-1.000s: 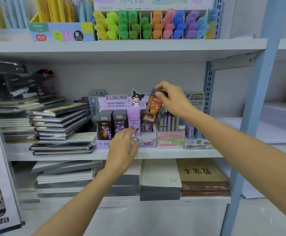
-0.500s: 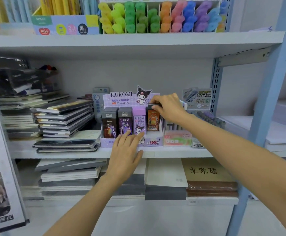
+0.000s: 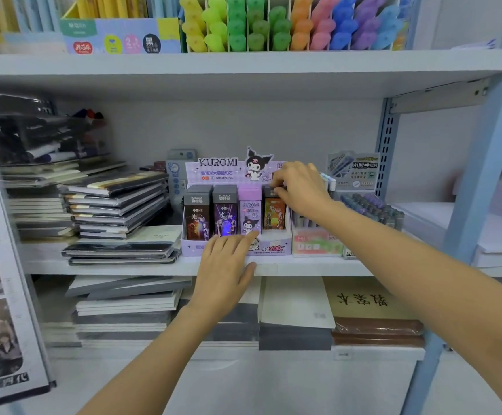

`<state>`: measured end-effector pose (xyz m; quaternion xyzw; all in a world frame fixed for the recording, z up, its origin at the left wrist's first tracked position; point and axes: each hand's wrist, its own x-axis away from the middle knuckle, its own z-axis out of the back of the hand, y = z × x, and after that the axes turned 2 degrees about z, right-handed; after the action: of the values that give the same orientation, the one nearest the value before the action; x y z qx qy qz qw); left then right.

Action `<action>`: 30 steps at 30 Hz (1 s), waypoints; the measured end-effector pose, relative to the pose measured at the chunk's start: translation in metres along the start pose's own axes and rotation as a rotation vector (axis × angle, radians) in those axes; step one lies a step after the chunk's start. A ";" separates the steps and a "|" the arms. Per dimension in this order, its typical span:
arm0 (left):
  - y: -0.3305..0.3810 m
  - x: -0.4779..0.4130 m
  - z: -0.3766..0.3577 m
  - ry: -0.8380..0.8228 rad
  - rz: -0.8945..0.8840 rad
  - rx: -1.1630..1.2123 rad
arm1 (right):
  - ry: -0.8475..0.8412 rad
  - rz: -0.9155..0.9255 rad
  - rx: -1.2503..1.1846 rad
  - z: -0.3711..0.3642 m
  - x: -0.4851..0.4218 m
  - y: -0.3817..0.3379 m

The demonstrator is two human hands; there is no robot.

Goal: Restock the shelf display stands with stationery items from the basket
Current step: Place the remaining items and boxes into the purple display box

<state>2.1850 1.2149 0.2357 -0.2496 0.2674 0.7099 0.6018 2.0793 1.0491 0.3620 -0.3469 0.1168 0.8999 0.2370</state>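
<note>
**Orange box upright in the rightmost slot of the KUROMI stand**

Head view. The orange box (image 3: 274, 213) stands upright in the rightmost slot of the lilac display stand (image 3: 276, 250). Its long axis is vertical, its dark cap is up and its printed face is turned toward the camera. The right hand (image 3: 300, 190) pinches the cap from above, fingers curled over the top and thumb at the front. The left hand (image 3: 227, 265) holds nothing. Its fingers are straight and together, laid flat against the stand's low front wall, with the thumb along the edge of the shelf (image 3: 309, 266).

The stand's front row holds four upright boxes. From left to right they are a dark box (image 3: 196, 215) marked ULTRAMAN, a second ULTRAMAN box (image 3: 225, 214) with a purple picture, a lilac box (image 3: 249, 215) reading KUROMI, and the orange one. The header card reads KUROMI beside a cartoon figure, and the front wall shows "200".

A stack of notebooks (image 3: 118, 205) lies to the left of the stand. On the shelf above, a tray of highlighters (image 3: 273, 28) is sorted yellow, green, orange, pink, blue and purple.
</note>
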 end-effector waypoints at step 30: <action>-0.068 -0.069 0.057 0.023 0.075 -0.190 | -0.308 0.245 -0.175 -0.018 -0.005 -0.052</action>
<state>2.2610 1.2130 0.3186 -0.3034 0.2150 0.7513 0.5452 2.1187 1.0855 0.3500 -0.2077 0.0421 0.9711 0.1101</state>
